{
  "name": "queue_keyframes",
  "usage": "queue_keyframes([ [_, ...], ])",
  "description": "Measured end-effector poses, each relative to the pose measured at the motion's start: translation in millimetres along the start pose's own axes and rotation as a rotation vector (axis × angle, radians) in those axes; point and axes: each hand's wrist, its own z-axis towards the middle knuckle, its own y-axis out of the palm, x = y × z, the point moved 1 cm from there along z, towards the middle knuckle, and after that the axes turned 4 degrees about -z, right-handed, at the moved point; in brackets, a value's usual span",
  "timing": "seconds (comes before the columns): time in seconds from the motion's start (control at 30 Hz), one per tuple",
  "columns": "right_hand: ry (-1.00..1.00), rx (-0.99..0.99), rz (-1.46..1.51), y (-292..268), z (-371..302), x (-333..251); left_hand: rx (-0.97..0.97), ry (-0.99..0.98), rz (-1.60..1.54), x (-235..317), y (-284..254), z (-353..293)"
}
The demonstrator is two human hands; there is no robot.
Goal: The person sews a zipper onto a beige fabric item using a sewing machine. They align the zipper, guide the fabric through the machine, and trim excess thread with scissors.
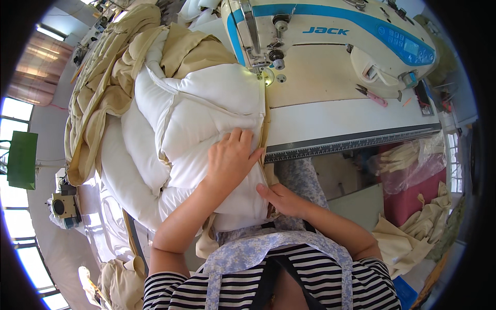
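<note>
A puffy white padded garment (206, 111) with tan outer fabric (194, 49) lies across the sewing table. Its right edge runs up to the needle area of a white and blue sewing machine (323, 31), where a small light glows. My left hand (232, 157) rests flat on the padding, fingers stretched forward and thumb at the tan edge strip (265, 116). Closer to my body, my right hand (281, 199) pinches the same edge, thumb on top; its fingers are partly hidden under the fabric.
A ruler strip (351, 144) lines the table's front edge. Pink-handled snips (376, 97) lie right of the needle. Quilted tan fabric (103, 98) is heaped at the left. Cut tan pieces (413, 232) and a plastic bag (413, 160) are at the lower right.
</note>
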Motion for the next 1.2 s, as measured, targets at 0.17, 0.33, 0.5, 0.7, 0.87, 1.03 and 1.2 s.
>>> queue_keyframes([
  [0.17, -0.419, 0.499, -0.874, -41, -8, -40, 0.061, -0.002, 0.074, 12, -2, -2],
  [0.33, -0.971, 0.668, -1.249, -83, 33, -67, 0.038, -0.023, 0.149, 13, 10, 3],
  [0.5, -0.938, 0.555, -1.200, -92, 43, -61, 0.030, -0.029, 0.136, 6, 2, 12],
  [0.7, -0.879, 0.526, -1.265, -92, 45, -70, 0.313, -0.150, -0.207, -13, -30, 46],
  [0.87, -0.956, 0.672, -1.404, -84, 67, -71, 0.149, -0.184, -0.315, 0, -34, 61],
  [1.03, -1.017, 0.645, -1.519, -82, 75, -68, 0.245, 0.044, -0.209, 8, -40, 67],
  [1.2, -1.111, 0.563, -1.395, -91, 60, -66, 0.260, 0.251, 0.070, 3, -39, 69],
])
